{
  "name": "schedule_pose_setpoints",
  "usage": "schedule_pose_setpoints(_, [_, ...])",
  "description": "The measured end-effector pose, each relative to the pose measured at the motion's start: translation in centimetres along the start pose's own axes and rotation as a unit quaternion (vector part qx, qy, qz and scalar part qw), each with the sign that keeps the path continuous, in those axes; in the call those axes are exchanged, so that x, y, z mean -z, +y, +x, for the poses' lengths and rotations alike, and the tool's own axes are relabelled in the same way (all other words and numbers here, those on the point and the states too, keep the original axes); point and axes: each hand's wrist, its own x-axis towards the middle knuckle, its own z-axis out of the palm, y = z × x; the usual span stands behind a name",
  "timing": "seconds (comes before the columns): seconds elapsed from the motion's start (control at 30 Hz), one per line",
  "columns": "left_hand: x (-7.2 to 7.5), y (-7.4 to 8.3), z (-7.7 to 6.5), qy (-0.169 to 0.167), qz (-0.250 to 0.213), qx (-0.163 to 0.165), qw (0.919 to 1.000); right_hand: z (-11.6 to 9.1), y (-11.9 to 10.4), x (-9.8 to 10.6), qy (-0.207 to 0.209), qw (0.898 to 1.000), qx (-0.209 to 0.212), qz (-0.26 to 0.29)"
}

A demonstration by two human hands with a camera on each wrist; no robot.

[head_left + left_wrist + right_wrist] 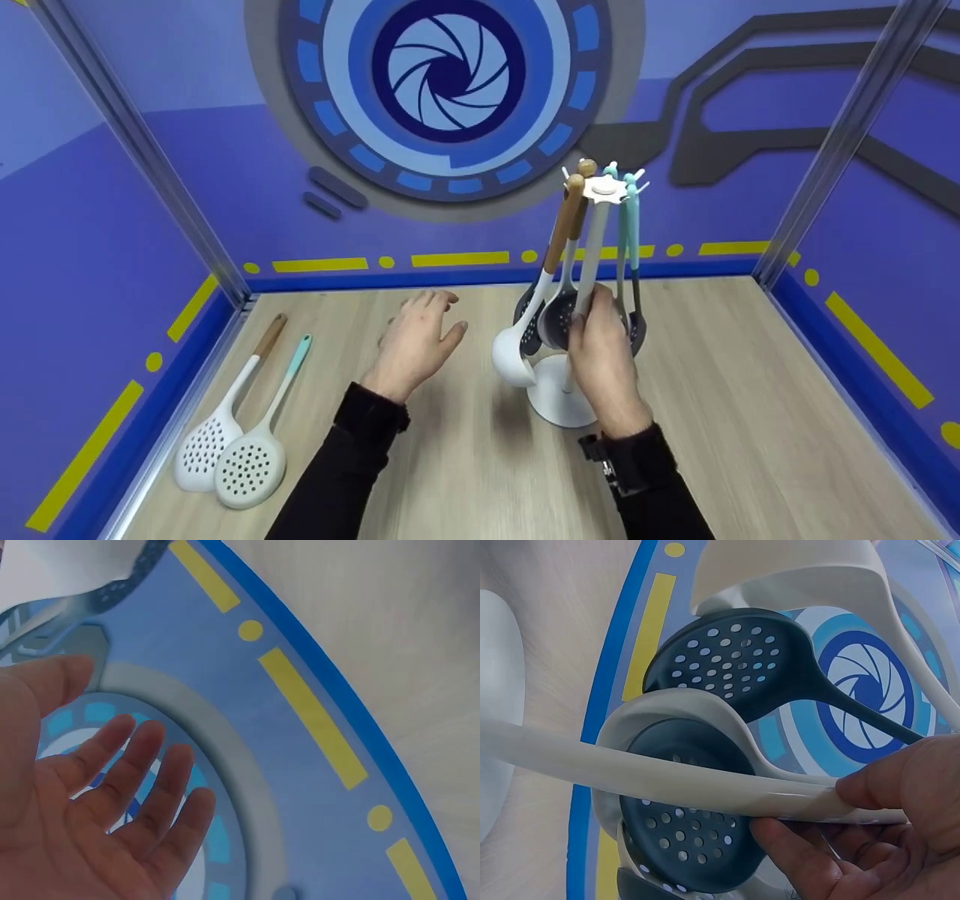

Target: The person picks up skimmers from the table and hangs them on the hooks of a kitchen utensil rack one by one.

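My right hand point(604, 356) grips the white pole point(592, 259) of a utensil stand with a round base point(551, 409). Around the pole hang several utensils: a white ladle point(512, 358) with a wooden handle, dark perforated skimmers point(727, 656), and others with turquoise handles point(634, 229). In the right wrist view, thumb and fingers close about the pole. To the left of the stand, my left hand point(416, 337) hovers with fingers relaxed and nothing in it; the left wrist view shows its bare palm. Whether the base touches the table cannot be told.
At the table's left side lie a white slotted turner point(206, 450) with a wooden handle and a pale skimmer point(251, 466) with a turquoise handle, side by side. Blue printed panels point(465, 232) enclose the wooden table point(750, 420) at the back and sides.
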Motion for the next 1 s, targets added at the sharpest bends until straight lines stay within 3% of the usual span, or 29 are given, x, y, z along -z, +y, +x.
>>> schedule_pose_setpoints(0.37, [0.4,-3.1,-0.3,-0.021,0.029,0.062,0.9975,-0.1,0.0,0.1,-0.007,1.000,-0.003,0.002])
schedule_pose_setpoints(1.0, [3.4,-8.8,-1.0,-0.073,0.094,0.108,0.9870,-0.1,0.1,0.1,-0.006,1.000,0.008,-0.004])
